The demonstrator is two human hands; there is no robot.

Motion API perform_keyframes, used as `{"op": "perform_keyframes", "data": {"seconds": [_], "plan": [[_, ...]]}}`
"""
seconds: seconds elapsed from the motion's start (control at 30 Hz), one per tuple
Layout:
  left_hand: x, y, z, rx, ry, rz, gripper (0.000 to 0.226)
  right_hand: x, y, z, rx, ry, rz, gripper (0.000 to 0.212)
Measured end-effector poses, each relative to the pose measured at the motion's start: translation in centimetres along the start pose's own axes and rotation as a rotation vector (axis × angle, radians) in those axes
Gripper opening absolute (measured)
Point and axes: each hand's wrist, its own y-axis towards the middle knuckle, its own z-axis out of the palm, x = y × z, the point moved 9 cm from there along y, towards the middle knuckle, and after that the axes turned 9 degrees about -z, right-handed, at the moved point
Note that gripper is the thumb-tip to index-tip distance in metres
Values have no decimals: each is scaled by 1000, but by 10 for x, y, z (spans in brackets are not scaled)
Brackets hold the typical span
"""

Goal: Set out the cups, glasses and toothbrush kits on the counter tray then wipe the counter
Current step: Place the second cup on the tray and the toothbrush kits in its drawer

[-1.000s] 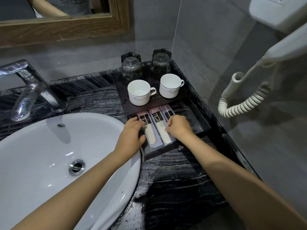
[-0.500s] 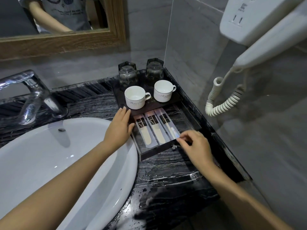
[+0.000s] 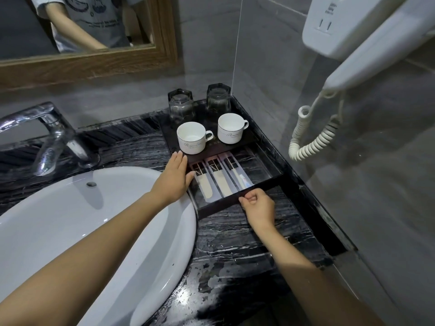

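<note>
A dark tray (image 3: 270,182) sits in the counter's back right corner. Two upturned glasses (image 3: 180,106) (image 3: 218,101) stand at its rear, with two white cups (image 3: 191,137) (image 3: 229,128) in front of them. Three toothbrush kits (image 3: 220,180) lie side by side in the tray's front section. My left hand (image 3: 175,177) lies flat with fingers together against the tray's left edge, beside the leftmost kit. My right hand (image 3: 257,205) has its fingers curled at the tray's front rim, touching it; I cannot tell whether it pinches the rim.
A white basin (image 3: 82,231) fills the left, with a chrome tap (image 3: 51,135) behind it. The black marble counter (image 3: 235,250) looks wet in front. A wall hairdryer (image 3: 367,43) with coiled cord (image 3: 313,135) hangs at the right. A wood-framed mirror (image 3: 94,64) is above.
Both hands have drawn back off the toothbrush kits: the left to the tray's left edge, the right toward me to the front rim. The camera has tilted up.
</note>
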Motion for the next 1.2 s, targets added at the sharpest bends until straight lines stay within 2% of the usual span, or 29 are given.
{"op": "perform_keyframes", "data": {"seconds": [0.3, 0.53, 0.8, 1.07, 1.2], "plan": [[-1, -1, 1, 24, 34, 11, 69, 21, 39, 25, -28, 67, -28, 12], [-2, -3, 2, 2, 10, 14, 73, 32, 71, 46, 1, 23, -78, 12], [1, -3, 4, -3, 11, 4, 75, 49, 88, 59, 153, -92, -208, 22], [-2, -4, 1, -6, 7, -36, 74, 56, 85, 64, 264, -108, -260, 34], [-1, -7, 2, -10, 6, -45, 73, 60, 79, 68, 327, -195, -272, 50]]}}
